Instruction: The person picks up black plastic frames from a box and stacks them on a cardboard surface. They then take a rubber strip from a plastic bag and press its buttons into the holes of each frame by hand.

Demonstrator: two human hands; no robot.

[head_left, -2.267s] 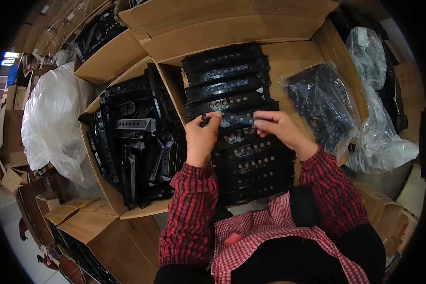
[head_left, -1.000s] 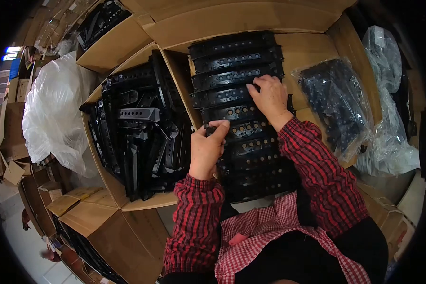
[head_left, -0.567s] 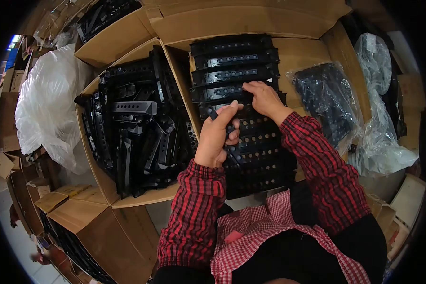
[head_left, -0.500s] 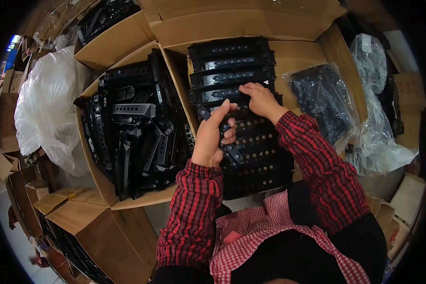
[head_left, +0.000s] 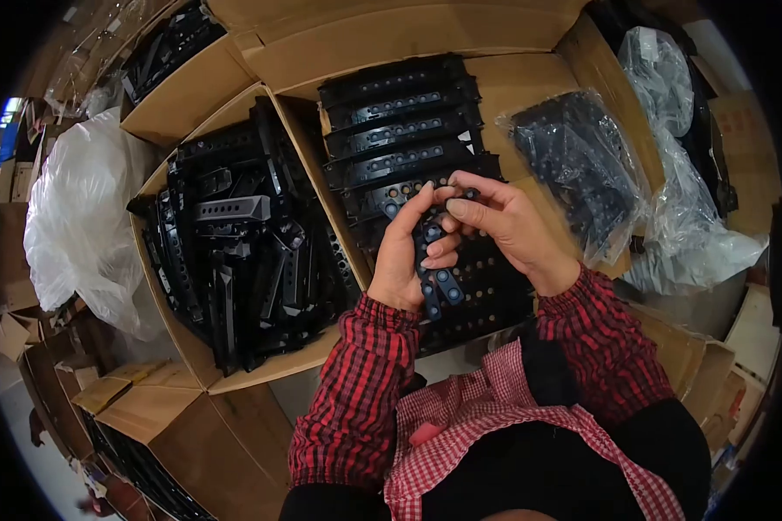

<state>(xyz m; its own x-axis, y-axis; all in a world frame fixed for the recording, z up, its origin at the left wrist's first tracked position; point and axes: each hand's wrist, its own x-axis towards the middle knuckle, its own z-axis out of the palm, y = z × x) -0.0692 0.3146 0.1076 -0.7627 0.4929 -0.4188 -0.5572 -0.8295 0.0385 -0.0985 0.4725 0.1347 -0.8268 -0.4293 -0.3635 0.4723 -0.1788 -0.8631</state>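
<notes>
My left hand [head_left: 400,252] is closed around several dark rubber strips with round studs [head_left: 448,286], whose ends hang below the fingers. My right hand [head_left: 521,227] meets it at the fingertips, thumb and forefinger pinched on what looks like the upper end of one strip, mostly hidden by the fingers. Beneath both hands lies a row of long black plastic bars [head_left: 400,135] with holes, set side by side in a cardboard box [head_left: 517,78]. Studded strips sit in the upper bars; open holes show in the lower ones.
A carton to the left holds jumbled black plastic parts [head_left: 235,208]. A clear bag of dark studded pieces [head_left: 578,165] lies on the right of the box. White plastic sheeting [head_left: 82,217] is at far left, and clear wrap [head_left: 678,200] hangs over the right edge.
My right hand has left the row of bars and come back to my left hand, pinching at the strips. The strips have turned and their studs now show below my left fingers.
</notes>
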